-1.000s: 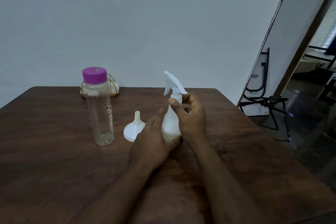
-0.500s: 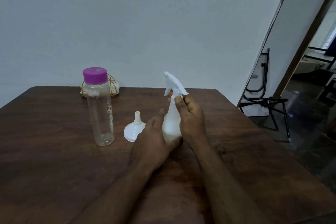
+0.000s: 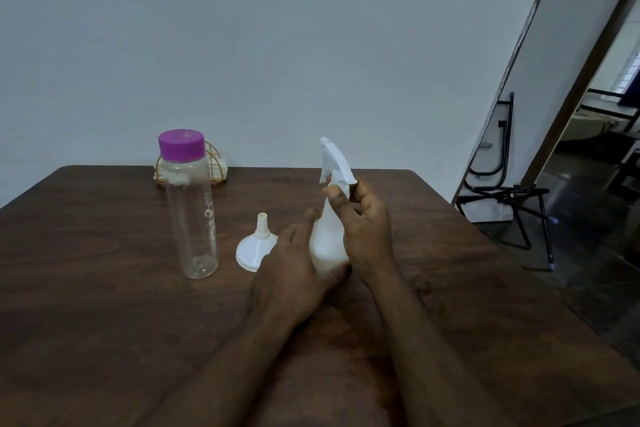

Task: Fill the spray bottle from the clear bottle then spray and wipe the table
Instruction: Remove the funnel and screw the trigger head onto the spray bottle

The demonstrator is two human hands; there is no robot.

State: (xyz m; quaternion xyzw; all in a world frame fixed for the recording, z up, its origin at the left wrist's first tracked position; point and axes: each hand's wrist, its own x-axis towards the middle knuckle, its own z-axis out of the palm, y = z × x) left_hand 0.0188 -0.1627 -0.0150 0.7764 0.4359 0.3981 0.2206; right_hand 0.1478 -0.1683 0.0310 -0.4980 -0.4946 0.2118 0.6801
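Observation:
A white spray bottle (image 3: 327, 239) stands upright on the dark wooden table (image 3: 104, 305). My left hand (image 3: 291, 274) wraps around its lower body. My right hand (image 3: 363, 225) pinches the neck just under the white trigger head (image 3: 334, 161). To the left stands the clear bottle (image 3: 192, 215) with its purple cap (image 3: 181, 145) on. A white funnel (image 3: 254, 250) lies upside down between the two bottles, spout up.
A gold wire holder with white tissues (image 3: 214, 168) sits at the table's far edge behind the clear bottle. Beyond the table's right edge there is a black metal frame (image 3: 509, 198) on the floor and an open doorway.
My right hand's fingers have shifted around the spray bottle's neck, thumb and fingers regripping under the trigger head. The left hand and the other objects have stayed put.

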